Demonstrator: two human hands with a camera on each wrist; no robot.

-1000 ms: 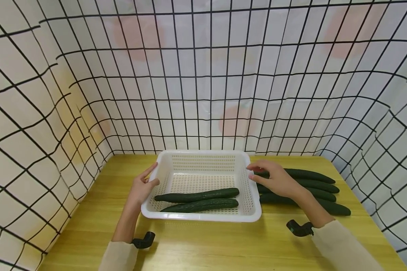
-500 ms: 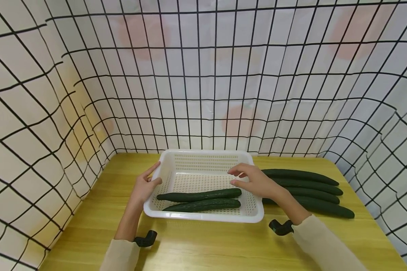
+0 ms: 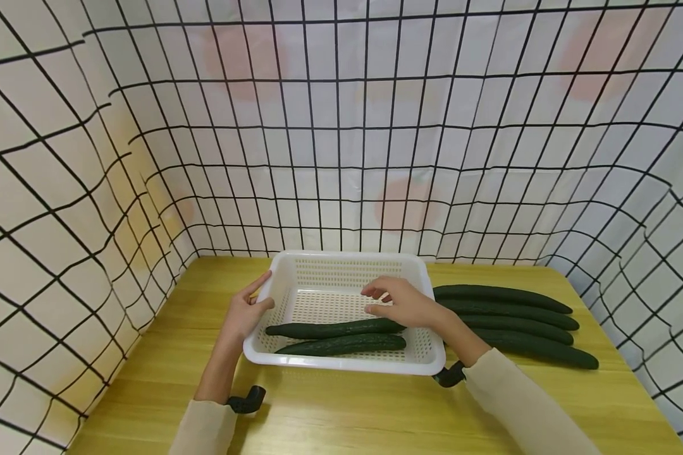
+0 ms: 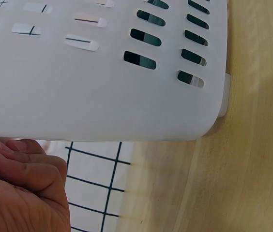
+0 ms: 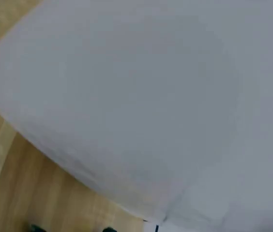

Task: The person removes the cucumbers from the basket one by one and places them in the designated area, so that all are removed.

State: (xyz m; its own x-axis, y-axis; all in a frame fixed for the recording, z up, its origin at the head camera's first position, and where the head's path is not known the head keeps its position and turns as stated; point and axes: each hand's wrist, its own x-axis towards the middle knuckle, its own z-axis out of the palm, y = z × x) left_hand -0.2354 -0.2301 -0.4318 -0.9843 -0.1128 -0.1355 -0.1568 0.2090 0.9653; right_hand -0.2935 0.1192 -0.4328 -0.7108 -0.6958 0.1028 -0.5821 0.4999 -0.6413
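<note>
Pinching the left rim of a white plastic basket (image 3: 344, 363) with the left grip (image 3: 243, 317), the right grip (image 3: 401, 303) released above its mesh floor.
Two cucumbers (image 3: 344, 345) lie side by side inside, along the basket's near side; four other cucumbers (image 3: 512, 296) lie in a row on the wooden bench (image 3: 336, 411) to its right, their left ends hidden, so whether they touch the basket I cannot tell. The right thumb and fingers stand apart, holding nothing. The likeliest mishap, I judge, is a snag: the black wrist camera (image 3: 449, 375) on the right arm sits low by the basket's near right corner, and catching there could drag or tilt it. Should the left grip slacken, a bump from the right forearm might shove the basket into the outside row.
</note>
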